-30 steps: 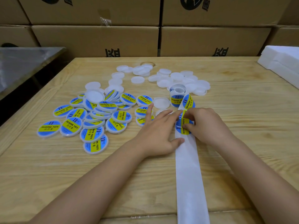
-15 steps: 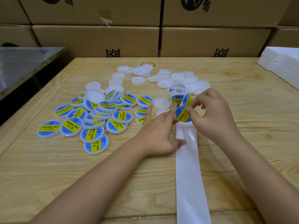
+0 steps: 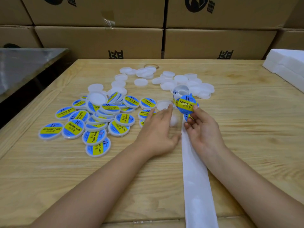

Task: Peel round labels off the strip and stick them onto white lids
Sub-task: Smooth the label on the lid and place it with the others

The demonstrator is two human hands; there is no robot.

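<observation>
My right hand (image 3: pixel 203 129) pinches a round blue-and-yellow label (image 3: pixel 186 104), lifted off the white backing strip (image 3: pixel 196 178) that runs toward the near table edge. The strip's roll (image 3: pixel 180 92) stands just behind the label. My left hand (image 3: pixel 158 129) lies with fingers stretched forward, its fingertips at a bare white lid (image 3: pixel 162 104); a second white lid (image 3: pixel 174 120) sits blurred beside its fingers. A heap of labelled lids (image 3: pixel 97 119) lies to the left. Unlabelled white lids (image 3: pixel 181 79) are scattered at the back.
The wooden table (image 3: pixel 246 129) has a raised rim on the left. Cardboard boxes (image 3: pixel 98 40) are stacked behind it. White foam slabs (image 3: pixel 289 66) sit at the right rear. A grey metal surface (image 3: pixel 24 66) stands at the left.
My right hand has peeled the label fully off the strip and raised it. My left hand left the strip and slid forward to the bare white lid.
</observation>
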